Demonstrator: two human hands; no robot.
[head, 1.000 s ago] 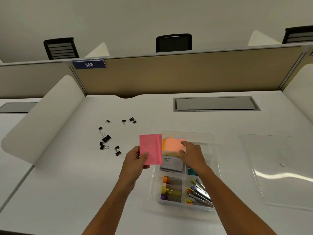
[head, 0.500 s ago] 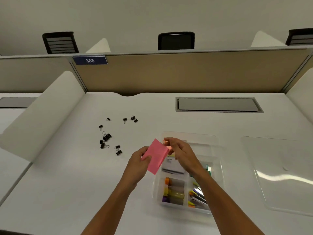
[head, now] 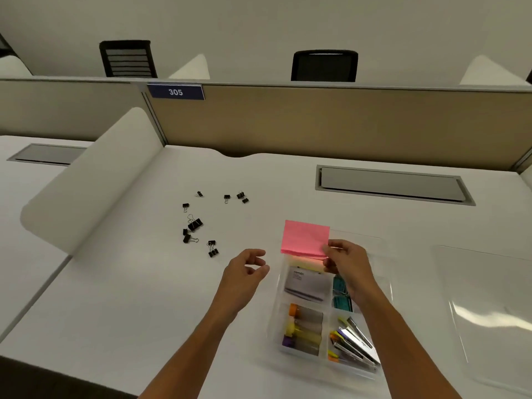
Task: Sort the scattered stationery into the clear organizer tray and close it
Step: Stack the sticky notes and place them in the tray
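One pink sticky-note pad (head: 305,239), pinched at its lower right corner by the right hand (head: 344,262), held over the far-left compartment of the clear organizer tray (head: 385,286). Left hand (head: 244,272) just left of the tray, fingers loosely curled, holding nothing, off the desk.

Tray has six compartments as far as visible: white card box (head: 306,283), teal clips (head: 341,292), three capped tubes (head: 303,329) (orange, yellow, purple caps), a bundle of metal clips with coloured tips (head: 354,341); count unclear. One clear lid (head: 489,306) lies flat, right of the tray, apart from it.

Black binder clips (head: 195,224) scattered on the desk far-left of the tray, about ten, one larger.

White desk (head: 129,298), tan partition (head: 316,122) at the back with a "305" plate (head: 175,92), one grey cable hatch (head: 391,184), white side divider (head: 86,180) on the left. Two black chairs (head: 324,66) behind the partition. Bare desk between clips and tray.
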